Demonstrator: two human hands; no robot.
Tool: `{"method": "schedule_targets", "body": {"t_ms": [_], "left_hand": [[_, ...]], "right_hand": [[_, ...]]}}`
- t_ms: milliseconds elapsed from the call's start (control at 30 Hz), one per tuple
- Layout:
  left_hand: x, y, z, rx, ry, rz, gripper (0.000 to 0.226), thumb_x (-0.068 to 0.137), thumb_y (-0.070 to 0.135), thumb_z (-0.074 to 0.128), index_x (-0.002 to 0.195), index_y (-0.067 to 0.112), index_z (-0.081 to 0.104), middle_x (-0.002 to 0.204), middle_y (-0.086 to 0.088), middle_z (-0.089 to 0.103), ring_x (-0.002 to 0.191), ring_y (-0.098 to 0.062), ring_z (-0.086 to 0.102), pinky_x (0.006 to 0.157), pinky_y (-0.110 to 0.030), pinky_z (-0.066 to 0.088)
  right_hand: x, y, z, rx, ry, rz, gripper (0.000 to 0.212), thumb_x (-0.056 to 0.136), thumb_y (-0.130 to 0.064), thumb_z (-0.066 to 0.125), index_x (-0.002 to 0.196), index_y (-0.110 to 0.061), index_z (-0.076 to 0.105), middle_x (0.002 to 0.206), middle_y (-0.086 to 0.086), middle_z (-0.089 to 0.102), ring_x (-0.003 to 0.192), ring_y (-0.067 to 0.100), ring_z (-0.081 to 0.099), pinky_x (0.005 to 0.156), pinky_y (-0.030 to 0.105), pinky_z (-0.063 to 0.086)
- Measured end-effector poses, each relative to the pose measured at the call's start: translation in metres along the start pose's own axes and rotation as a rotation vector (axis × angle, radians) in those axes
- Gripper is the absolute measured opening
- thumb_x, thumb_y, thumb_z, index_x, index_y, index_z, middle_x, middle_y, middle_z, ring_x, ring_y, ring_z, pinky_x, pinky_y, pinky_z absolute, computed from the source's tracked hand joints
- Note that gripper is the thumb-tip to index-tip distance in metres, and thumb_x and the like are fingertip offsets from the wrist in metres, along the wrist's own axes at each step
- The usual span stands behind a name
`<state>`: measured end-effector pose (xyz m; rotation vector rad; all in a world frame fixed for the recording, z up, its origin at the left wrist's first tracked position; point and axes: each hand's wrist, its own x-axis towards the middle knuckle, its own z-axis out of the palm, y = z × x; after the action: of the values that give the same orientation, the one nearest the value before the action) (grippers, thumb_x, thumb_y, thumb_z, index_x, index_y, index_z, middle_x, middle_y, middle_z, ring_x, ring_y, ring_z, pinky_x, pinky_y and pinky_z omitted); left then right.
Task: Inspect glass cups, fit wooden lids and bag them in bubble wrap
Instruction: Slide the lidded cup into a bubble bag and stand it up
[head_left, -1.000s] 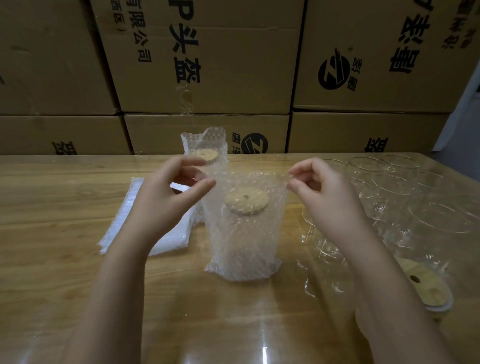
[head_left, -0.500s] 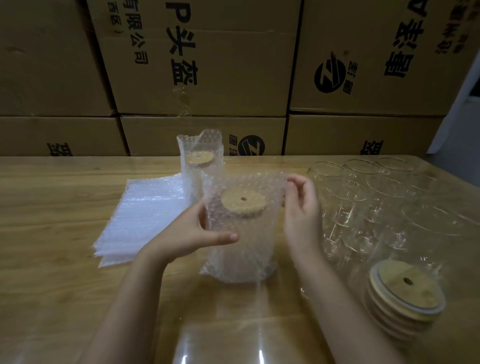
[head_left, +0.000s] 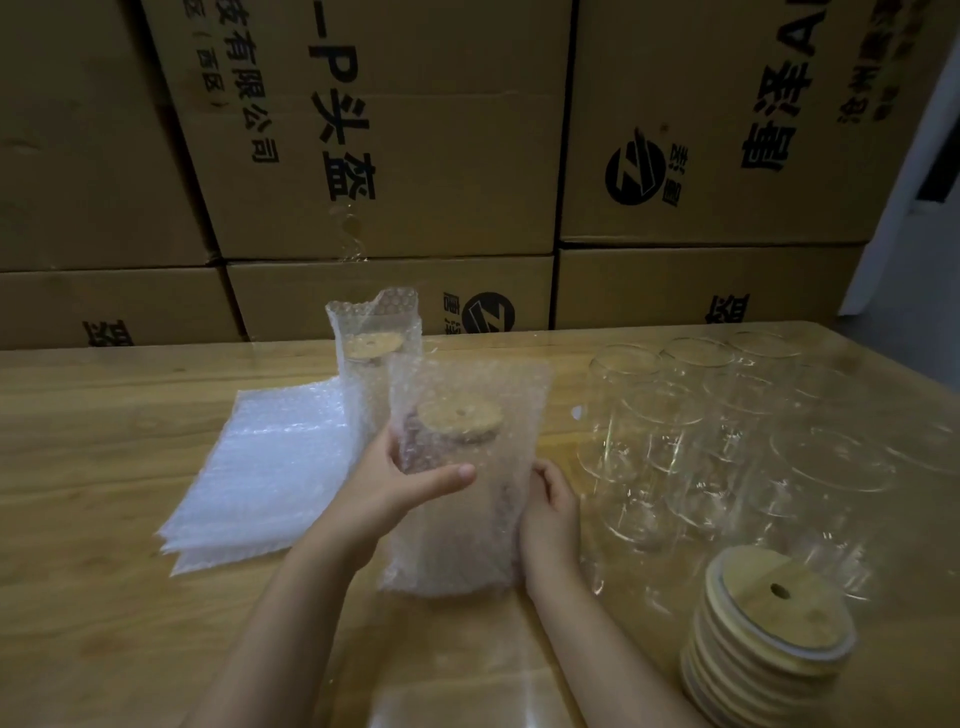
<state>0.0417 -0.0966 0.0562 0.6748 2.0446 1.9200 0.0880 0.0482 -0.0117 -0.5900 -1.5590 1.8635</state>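
Entry: bagging step, one cup in hand.

- I am holding the bubble-wrap bag (head_left: 467, 525) dead ahead, between both hands. Its long axis is running upright, base on the tabletop (head_left: 104, 519), mouth upward.
- Inside it the glass cup (head_left: 452, 467) is standing with its wooden lid (head_left: 460, 418) seated on top. A spare length of bag is rising above the lid.
- My left hand (head_left: 400, 488) is gripping the bag's upper left side, thumb lying across the front and the other fingers (head_left: 392, 447) wrapping behind.
- My right hand (head_left: 550, 519) is gripping the lower right edge with curled fingers.
- The left hand is sitting nearer the mouth, so I am judging it better placed for folding down the spare top; the right would steady the base.

Surroundings:
- A finished bagged cup (head_left: 374, 338) is standing just behind.
- Flat bubble bags (head_left: 270, 467) are lying in a pile to the left.
- Bare glass cups (head_left: 727, 431) are grouped to the right, with a stack of wooden lids (head_left: 774, 629) nearer me.
- Cartons (head_left: 389, 130) are walling off the far edge.
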Motion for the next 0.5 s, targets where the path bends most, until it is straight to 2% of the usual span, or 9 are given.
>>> {"method": "schedule_targets", "body": {"t_ms": [100, 167, 200, 267, 367, 433, 500], "left_hand": [[0.01, 0.005, 0.007, -0.067, 0.143, -0.017, 0.078, 0.04, 0.05, 0.085, 0.11, 0.032, 0.058, 0.1, 0.009, 0.073, 0.094, -0.015, 0.07, 0.077, -0.032, 0.058], [0.022, 0.009, 0.01, -0.076, 0.247, -0.047, 0.084, 0.043, 0.05, 0.085, 0.118, 0.028, 0.055, 0.11, 0.002, 0.07, 0.1, -0.023, 0.067, 0.086, -0.046, 0.056], [0.029, 0.013, 0.012, -0.052, 0.296, -0.047, 0.087, 0.045, 0.049, 0.085, 0.122, 0.026, 0.051, 0.116, 0.0, 0.066, 0.104, -0.023, 0.065, 0.088, -0.048, 0.054], [0.043, 0.024, 0.014, 0.068, 0.358, 0.003, 0.099, 0.052, 0.05, 0.087, 0.135, 0.026, 0.038, 0.132, -0.001, 0.055, 0.115, -0.023, 0.057, 0.093, -0.046, 0.051], [0.072, 0.042, 0.02, 0.323, 0.317, 0.138, 0.111, 0.062, 0.044, 0.086, 0.148, 0.031, 0.017, 0.151, -0.004, 0.034, 0.131, -0.023, 0.04, 0.097, -0.035, 0.042], [0.091, 0.051, 0.026, 0.439, 0.261, 0.19, 0.111, 0.063, 0.043, 0.085, 0.149, 0.03, 0.016, 0.153, -0.003, 0.03, 0.134, -0.022, 0.037, 0.102, -0.039, 0.039], [0.106, 0.053, 0.033, 0.505, 0.246, 0.201, 0.108, 0.064, 0.044, 0.084, 0.149, 0.031, 0.019, 0.15, -0.005, 0.031, 0.127, -0.02, 0.041, 0.1, -0.039, 0.041]], "right_hand": [[0.001, 0.001, 0.003, -0.016, 0.001, -0.011, 0.028, 0.097, -0.004, 0.044, 0.089, -0.02, 0.066, 0.092, 0.001, 0.071, 0.093, 0.021, 0.065, 0.085, 0.036, 0.051], [0.003, 0.003, 0.003, -0.021, 0.008, -0.016, 0.028, 0.097, -0.006, 0.044, 0.09, -0.022, 0.066, 0.093, -0.004, 0.071, 0.094, 0.017, 0.065, 0.086, 0.034, 0.052], [0.003, 0.005, 0.002, -0.017, 0.018, -0.018, 0.028, 0.097, -0.006, 0.044, 0.09, -0.024, 0.066, 0.092, -0.006, 0.07, 0.093, 0.014, 0.065, 0.084, 0.031, 0.052], [0.004, 0.007, 0.002, -0.002, 0.031, -0.022, 0.03, 0.097, -0.006, 0.045, 0.088, -0.026, 0.064, 0.088, -0.009, 0.069, 0.087, 0.01, 0.064, 0.076, 0.022, 0.051], [0.004, 0.008, 0.005, 0.022, 0.01, 0.003, 0.03, 0.098, -0.004, 0.042, 0.088, -0.024, 0.062, 0.085, -0.006, 0.068, 0.08, 0.01, 0.063, 0.073, 0.023, 0.05], [0.003, 0.007, 0.006, 0.053, -0.024, 0.021, 0.031, 0.098, -0.001, 0.04, 0.086, -0.02, 0.062, 0.08, -0.003, 0.067, 0.07, 0.008, 0.061, 0.065, 0.021, 0.048], [0.002, 0.006, 0.007, 0.044, -0.074, 0.018, 0.031, 0.097, 0.0, 0.039, 0.086, -0.017, 0.062, 0.076, -0.001, 0.066, 0.063, 0.005, 0.058, 0.061, 0.017, 0.046]]}}
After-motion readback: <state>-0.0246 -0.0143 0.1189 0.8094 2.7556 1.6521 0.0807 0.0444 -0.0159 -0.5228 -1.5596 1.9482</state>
